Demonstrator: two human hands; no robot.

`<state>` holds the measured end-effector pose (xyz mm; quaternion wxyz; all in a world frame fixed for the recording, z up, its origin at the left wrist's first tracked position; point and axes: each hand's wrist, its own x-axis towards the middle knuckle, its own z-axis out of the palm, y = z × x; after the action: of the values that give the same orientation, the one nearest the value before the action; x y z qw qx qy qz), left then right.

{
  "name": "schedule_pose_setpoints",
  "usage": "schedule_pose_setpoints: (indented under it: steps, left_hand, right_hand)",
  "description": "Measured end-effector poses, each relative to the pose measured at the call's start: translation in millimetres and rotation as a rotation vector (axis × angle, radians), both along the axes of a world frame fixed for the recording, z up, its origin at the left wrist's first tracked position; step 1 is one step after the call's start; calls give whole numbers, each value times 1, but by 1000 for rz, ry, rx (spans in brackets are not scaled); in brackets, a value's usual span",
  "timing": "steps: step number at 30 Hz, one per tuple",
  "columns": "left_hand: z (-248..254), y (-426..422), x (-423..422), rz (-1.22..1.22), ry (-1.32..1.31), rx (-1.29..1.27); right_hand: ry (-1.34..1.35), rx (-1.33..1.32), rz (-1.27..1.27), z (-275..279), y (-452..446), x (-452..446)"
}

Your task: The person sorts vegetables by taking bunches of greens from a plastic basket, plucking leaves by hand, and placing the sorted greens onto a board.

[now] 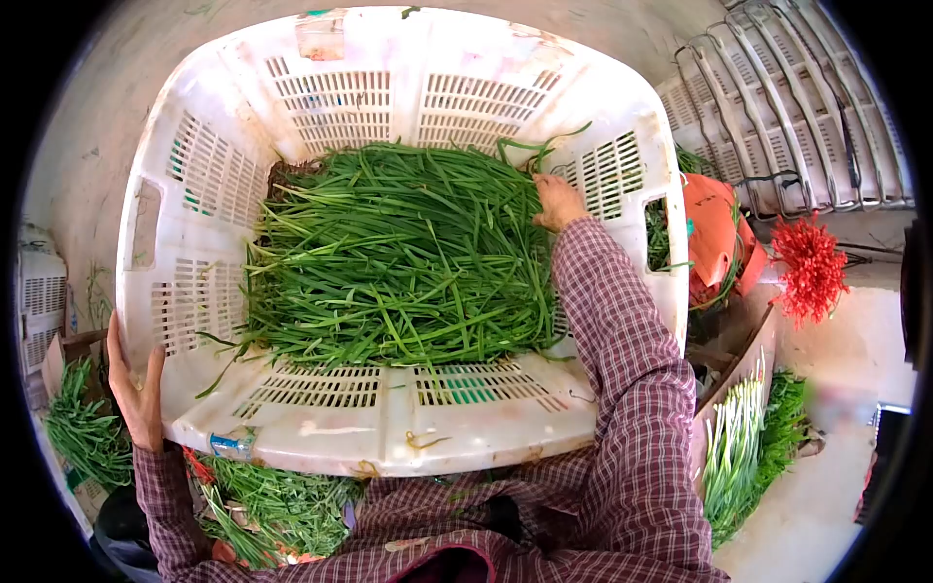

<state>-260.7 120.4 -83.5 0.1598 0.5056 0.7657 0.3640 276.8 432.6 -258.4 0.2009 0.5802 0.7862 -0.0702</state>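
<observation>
A large white plastic basket (408,457) with slotted walls fills the middle of the view, tilted toward me. Inside lies a thick layer of long green garlic chives (408,253), with most leaves running roughly sideways. My left hand (138,394) grips the basket's near left rim, its fingers along the outside and its thumb on the inner side. Reaching in over the near right side, my right hand (559,202) is closed against the right edge of the chives. Its fingertips are partly hidden among the leaves. A few loose leaves stick to the basket's walls.
Below the basket lie more loose greens (282,500), partly covered. Leafy greens (86,418) stand at the left. To the right are an orange-red wrapping (714,233), a bunch of red ties (809,270) and white-stemmed bundles (737,437). Stacked white crates (777,107) lean at the upper right.
</observation>
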Motion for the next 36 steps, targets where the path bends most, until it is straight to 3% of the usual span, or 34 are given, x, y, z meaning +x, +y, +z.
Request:
schedule_pose_setpoints:
  steps: [14,25,31,36]
  left_hand:
    - [0,2,1,24,36,-39]
    - [3,3,7,35,-10,-39]
    - [5,3,7,39,-21,-48]
    - [7,5,9,55,-29,-53]
  right_hand:
    - [-38,-306,-48,-36,38,-4]
    - [-145,-404,-30,-23,33,-12]
    - [-115,-351,79,-27,20,-9]
    - [112,-338,-37,-44,17,6]
